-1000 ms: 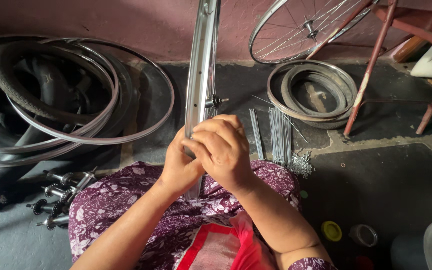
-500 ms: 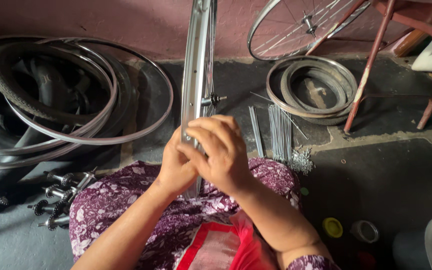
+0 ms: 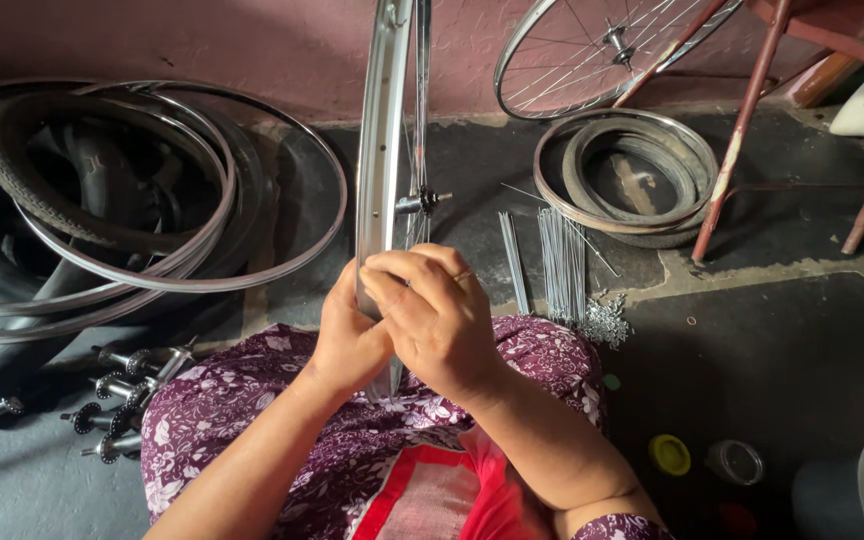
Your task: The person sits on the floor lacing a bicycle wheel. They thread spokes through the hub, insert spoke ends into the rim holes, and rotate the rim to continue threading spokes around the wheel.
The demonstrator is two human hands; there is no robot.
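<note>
Change: wheel rim (image 3: 380, 150) is tilting slightly | left hand (image 3: 350, 340), right hand (image 3: 432, 320): you're gripping it closed-fingered, still working one spot.

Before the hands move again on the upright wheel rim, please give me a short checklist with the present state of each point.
1. Both hands on the rim: ok; left hand and right hand are together at its lower part.
2. Rim upright: ok; it stands on edge above the lap.
3. Hub in place: ok, spokes run to it.
4. What the fingers pinch: cannot tell, hidden.
5. Loose spokes near: ok, on the floor to the right.
6. Small metal pieces near: ok, beside the spokes.
</note>
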